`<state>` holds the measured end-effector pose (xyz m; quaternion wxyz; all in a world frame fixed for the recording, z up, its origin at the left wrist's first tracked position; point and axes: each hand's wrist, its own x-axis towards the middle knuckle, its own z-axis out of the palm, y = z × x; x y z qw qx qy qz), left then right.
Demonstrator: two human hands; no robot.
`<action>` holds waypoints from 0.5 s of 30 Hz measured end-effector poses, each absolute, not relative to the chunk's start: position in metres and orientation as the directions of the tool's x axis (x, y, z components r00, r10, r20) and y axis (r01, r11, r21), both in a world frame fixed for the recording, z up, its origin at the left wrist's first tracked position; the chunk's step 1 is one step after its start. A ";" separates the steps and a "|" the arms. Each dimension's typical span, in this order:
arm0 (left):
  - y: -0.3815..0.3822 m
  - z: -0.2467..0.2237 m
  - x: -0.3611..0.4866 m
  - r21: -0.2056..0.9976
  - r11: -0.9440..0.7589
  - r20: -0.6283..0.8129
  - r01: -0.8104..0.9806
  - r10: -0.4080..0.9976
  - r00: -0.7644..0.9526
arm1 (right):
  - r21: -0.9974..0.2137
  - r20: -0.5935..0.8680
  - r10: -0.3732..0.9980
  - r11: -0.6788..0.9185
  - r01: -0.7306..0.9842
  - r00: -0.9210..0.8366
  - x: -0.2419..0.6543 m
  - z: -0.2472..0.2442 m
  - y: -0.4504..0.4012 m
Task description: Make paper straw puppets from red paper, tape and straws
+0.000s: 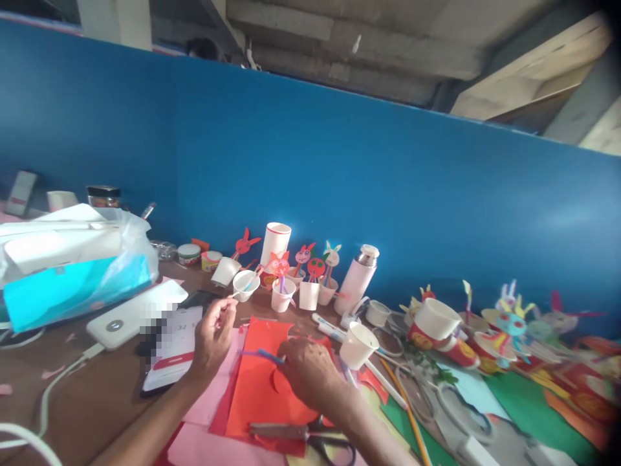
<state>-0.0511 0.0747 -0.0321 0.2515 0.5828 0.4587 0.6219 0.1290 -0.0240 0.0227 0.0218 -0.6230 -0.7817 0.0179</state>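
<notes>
Left hand (215,333) is pinching a thin pale strip (235,294); right hand (309,367) is holding a narrow blue strip (270,355) over red rectangular paper (259,395).

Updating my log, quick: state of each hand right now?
Left hand: closed, apparently pinching a thin pale strip.
Right hand: closed, holding a narrow blue strip, material unclear.

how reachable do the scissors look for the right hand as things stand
Probably yes: the scissors lie with their blades on the red paper, close to the right hand, and nothing visible covers the blades. The hand seems to hold a blue strip, though, so it may need to let go.
</notes>
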 end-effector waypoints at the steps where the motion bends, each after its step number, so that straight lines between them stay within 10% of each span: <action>1: 0.074 -0.032 -0.051 0.862 -0.457 0.497 0.219 0.848 -0.186 | -0.045 0.034 0.983 0.180 0.983 -0.178 0.131 0.025 -0.017; 15: 0.073 -0.033 -0.052 0.860 -0.473 0.504 0.190 0.847 -0.168 | -0.104 0.165 0.986 0.004 0.995 0.013 0.095 0.025 0.047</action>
